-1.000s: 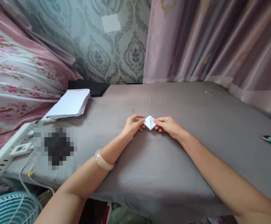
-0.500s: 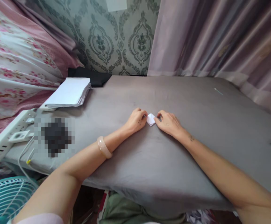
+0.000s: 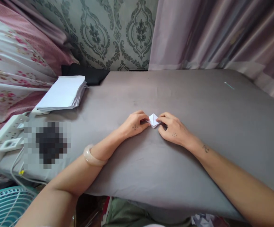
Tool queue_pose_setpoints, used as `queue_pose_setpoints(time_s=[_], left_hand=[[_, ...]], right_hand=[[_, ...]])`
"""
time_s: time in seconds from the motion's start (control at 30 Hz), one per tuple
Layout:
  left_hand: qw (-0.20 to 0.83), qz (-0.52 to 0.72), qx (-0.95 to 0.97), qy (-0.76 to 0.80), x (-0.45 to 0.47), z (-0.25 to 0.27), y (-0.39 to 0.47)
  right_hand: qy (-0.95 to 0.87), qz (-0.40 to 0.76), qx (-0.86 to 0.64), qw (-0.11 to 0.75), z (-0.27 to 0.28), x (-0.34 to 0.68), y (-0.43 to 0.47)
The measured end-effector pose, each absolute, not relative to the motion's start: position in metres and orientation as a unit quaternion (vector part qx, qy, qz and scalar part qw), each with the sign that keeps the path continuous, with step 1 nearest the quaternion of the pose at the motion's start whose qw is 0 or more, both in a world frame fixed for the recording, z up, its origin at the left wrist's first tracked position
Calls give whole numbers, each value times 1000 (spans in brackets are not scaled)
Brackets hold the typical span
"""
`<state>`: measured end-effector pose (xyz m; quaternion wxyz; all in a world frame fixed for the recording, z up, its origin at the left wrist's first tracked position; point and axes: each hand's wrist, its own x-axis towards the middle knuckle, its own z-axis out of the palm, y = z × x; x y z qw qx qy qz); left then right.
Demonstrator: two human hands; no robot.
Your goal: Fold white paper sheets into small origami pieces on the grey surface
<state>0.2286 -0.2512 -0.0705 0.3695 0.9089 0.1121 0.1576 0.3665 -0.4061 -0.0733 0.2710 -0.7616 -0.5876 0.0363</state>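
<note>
A small folded white paper (image 3: 153,120), diamond-shaped with a crease down its middle, lies on the grey-covered table (image 3: 137,167) between my two hands. My left hand (image 3: 138,123), with a pale bangle (image 3: 93,156) on its forearm, pinches the paper's left corner between thumb and fingers. At the right corner, my right hand (image 3: 171,127) grips the paper, its index fingertip resting on the upper face and the thumb near the lower edge. The fingers partly hide both side corners.
A stack of white paper (image 3: 62,92) sits at the back left, before a dark folded cloth (image 3: 87,74). Power strips (image 3: 3,143) with cables line the left edge, beside a blurred dark patch (image 3: 52,143). A teal fan (image 3: 8,206) stands below. A thin stick (image 3: 229,85) lies far right.
My right thumb has shifted lower and its index finger now reaches over the paper. The folded paper looks slightly wider. The camera view has tilted a little downward.
</note>
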Motion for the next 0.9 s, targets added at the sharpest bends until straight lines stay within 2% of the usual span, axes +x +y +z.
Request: queue_pose_setpoints(time_s=[0.3, 0.6, 0.9], left_hand=[[353, 171, 912, 118, 232, -73, -252], [323, 174, 906, 210, 238, -76, -253], [298, 168, 907, 246, 244, -82, -250]], right_hand=[[-584, 5, -783, 213, -68, 358, -406], [-483, 38, -812, 325, -77, 370, -394], [-457, 35, -834, 307, -82, 374, -387]])
